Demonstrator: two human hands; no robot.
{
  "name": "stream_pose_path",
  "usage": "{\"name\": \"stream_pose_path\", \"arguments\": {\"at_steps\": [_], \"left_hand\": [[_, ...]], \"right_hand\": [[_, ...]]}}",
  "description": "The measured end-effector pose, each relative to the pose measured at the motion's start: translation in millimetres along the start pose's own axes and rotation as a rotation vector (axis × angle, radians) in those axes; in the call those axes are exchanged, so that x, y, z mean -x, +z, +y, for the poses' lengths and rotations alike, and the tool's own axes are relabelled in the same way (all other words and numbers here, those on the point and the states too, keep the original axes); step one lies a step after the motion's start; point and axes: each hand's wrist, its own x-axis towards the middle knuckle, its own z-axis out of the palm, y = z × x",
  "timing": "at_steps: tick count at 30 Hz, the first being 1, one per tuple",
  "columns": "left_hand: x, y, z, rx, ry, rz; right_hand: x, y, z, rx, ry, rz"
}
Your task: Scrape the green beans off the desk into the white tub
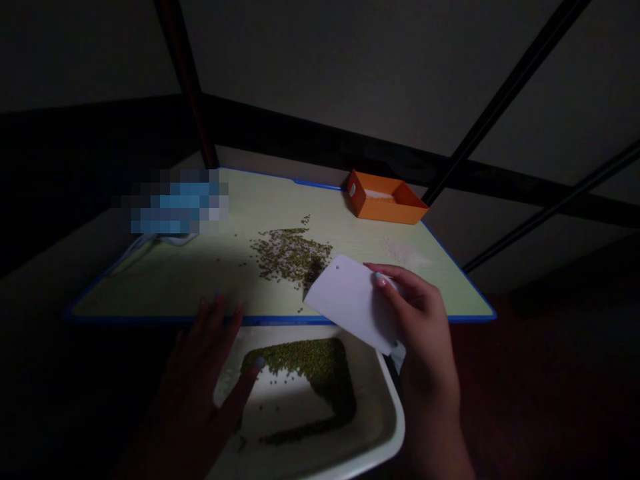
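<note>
A white card point(350, 297) with a small hole near one corner is pinched in my right hand point(420, 313). The card's far edge meets the near right side of a scatter of small green beans point(287, 253), which look like mung beans, on the board. Below the board's front edge is a white basin point(393, 427), with more of the green beans point(320, 360) heaped along its far and right sides. My left hand point(210, 373) is over the basin's left side, fingers spread and thumb above the beans, holding nothing.
The pale tabletop point(240, 193) has a blue rim. An orange open box point(387, 210) stands at its back right, with a small pale pile point(405, 253) in front. At the left lies a blurred-out blue item point(180, 207), with a white cable point(133, 250) near it. Walls rise behind.
</note>
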Motion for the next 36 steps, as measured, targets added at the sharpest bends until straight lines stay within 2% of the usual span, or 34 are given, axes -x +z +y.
{"name": "stream_pose_path", "arguments": {"at_steps": [5,9,11,17,20,26,36], "left_hand": [[1.6,1.7,0.1,0.002,-0.001,0.010],[1.4,1.7,0.1,-0.002,0.007,0.019],[0.8,0.9,0.1,-0.002,0.015,0.023],[1.1,2.3,-2.1,-0.013,0.020,0.024],[1.5,4.7,-4.3,-0.010,0.009,0.036],[-0.5,5.0,-5.1,0.003,0.008,0.023],[0.6,4.6,-1.1,0.015,0.001,0.021]], "right_hand": [[-4.0,5.4,-0.5,0.028,-0.010,-0.078],[-4.7,1.6,-1.5,-0.024,-0.011,-0.138],[-3.9,-3.6,-1.8,-0.048,0.003,-0.108],[1.3,-22.5,-4.6,0.022,0.047,0.115],[2.7,-22.7,-5.1,0.055,0.035,0.120],[-1.1,-10.1,1.6,0.038,0.005,0.071],[-3.8,-15.0,8.3,0.071,0.002,0.181]]}}
